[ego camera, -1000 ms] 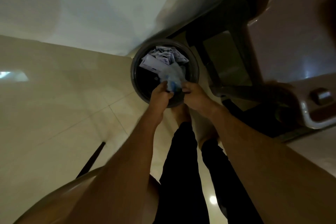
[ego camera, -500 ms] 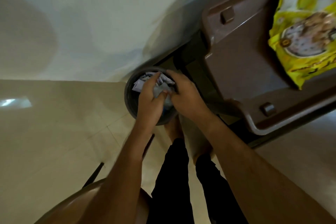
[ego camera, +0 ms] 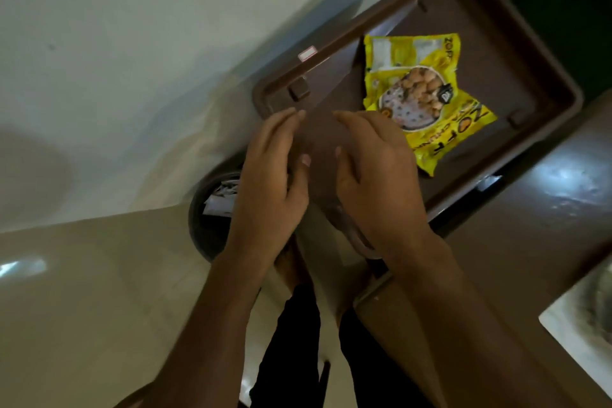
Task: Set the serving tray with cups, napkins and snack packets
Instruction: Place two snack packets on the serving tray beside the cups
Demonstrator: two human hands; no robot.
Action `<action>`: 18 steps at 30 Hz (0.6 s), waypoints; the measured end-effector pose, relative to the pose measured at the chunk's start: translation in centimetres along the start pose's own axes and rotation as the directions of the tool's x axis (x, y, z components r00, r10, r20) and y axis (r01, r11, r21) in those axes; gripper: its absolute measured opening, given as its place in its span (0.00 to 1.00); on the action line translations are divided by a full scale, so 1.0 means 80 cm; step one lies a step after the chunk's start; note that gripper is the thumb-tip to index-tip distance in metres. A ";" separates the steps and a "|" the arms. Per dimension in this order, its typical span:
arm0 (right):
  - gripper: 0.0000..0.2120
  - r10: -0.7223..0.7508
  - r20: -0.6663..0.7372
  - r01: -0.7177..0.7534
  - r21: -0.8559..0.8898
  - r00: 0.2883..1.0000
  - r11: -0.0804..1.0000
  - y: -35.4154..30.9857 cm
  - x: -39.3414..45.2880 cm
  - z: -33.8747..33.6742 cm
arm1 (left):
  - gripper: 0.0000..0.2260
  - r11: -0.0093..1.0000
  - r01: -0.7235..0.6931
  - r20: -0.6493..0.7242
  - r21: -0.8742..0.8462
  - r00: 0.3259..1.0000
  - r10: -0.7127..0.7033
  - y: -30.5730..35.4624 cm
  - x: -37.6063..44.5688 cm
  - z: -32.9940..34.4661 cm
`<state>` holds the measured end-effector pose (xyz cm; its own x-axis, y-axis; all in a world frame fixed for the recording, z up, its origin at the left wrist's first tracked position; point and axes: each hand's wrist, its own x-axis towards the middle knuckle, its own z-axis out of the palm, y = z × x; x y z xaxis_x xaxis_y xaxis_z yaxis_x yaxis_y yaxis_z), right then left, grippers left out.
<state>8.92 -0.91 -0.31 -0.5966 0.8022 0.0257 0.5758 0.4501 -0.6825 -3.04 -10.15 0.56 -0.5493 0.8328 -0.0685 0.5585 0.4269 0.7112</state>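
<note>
A brown plastic serving tray (ego camera: 516, 53) lies on a dark tabletop, and a yellow snack packet (ego camera: 420, 93) lies flat inside it. My left hand (ego camera: 271, 182) and my right hand (ego camera: 374, 172) hover side by side over the tray's near-left corner, palms facing each other, fingers spread, nothing in either. No cups or napkins are visible on the tray.
A round dark bin (ego camera: 212, 219) with crumpled paper stands on the tiled floor just left of my left wrist, against a pale wall. The dark tabletop (ego camera: 543, 209) runs to the right. A white-edged object (ego camera: 583, 328) sits at the right edge.
Both hands have risen from the bin, where they were pressing crumpled paper, to above the tray's corner. They now hold nothing. The view has swung up to the tray.
</note>
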 end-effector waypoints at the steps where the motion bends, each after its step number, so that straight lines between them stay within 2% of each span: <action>1: 0.22 0.011 -0.030 -0.012 -0.044 0.999 0.999 0.014 -0.001 -0.008 | 0.22 0.999 -0.027 0.011 0.025 1.000 0.027 0.007 0.005 0.011; 6: 0.23 0.088 -0.167 -0.127 -0.239 0.982 0.963 0.080 -0.002 -0.046 | 0.22 0.996 -0.045 0.081 0.074 0.996 0.039 0.042 0.032 0.066; 9: 0.24 0.179 -0.287 -0.254 -0.252 0.941 0.934 0.104 0.001 -0.068 | 0.21 0.998 -0.017 0.098 0.060 0.995 0.011 0.058 0.047 0.093; 11: 0.27 0.314 -0.305 -0.367 -0.130 0.899 0.921 0.119 0.005 -0.079 | 0.20 0.999 -0.005 0.081 0.052 0.997 0.001 0.067 0.059 0.108; 14: 0.33 0.549 -0.248 -0.523 0.167 0.798 0.836 0.140 0.016 -0.086 | 0.20 0.998 0.010 0.037 0.065 0.999 -0.012 0.077 0.082 0.124; 16: 0.30 0.637 -0.243 -0.570 0.294 0.732 0.767 0.146 0.022 -0.091 | 0.19 0.998 0.033 0.016 0.061 0.999 -0.034 0.083 0.101 0.133; 18: 0.24 0.670 -0.256 -0.590 0.326 0.697 0.739 0.148 0.026 -0.094 | 0.18 0.999 0.047 -0.004 0.025 0.999 -0.047 0.088 0.120 0.142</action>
<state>18.69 9.02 -2.85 0.1130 0.9611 -0.2520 0.5948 -0.2686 -0.7577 2.69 4.83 -3.03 -0.5772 0.8105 -0.0991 0.5473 0.4741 0.6898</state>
